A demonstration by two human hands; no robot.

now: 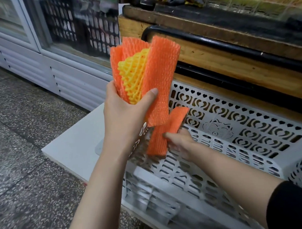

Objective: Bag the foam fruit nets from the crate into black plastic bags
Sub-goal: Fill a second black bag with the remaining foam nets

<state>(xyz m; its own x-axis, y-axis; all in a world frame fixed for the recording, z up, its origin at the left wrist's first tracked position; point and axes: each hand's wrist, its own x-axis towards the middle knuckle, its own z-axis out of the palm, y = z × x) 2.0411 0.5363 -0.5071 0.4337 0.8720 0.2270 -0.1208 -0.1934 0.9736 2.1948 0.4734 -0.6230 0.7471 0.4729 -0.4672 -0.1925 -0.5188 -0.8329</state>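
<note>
My left hand point(126, 112) grips a bunch of foam fruit nets point(153, 72) held upright above the crate's left end: several orange ones around a yellow one point(134, 77). Below it, my right hand point(181, 143) reaches into the white perforated plastic crate point(253, 129) and pinches two more orange nets point(164, 135). The crate's floor shows bare around my right hand. No black plastic bag is in view.
The crate sits on a white board point(76, 141) over a speckled stone floor point(23, 162). A wooden counter with a black rail point(232, 47) runs behind the crate. A white glass-fronted cooler point(32, 57) stands at the left, with dark crates inside.
</note>
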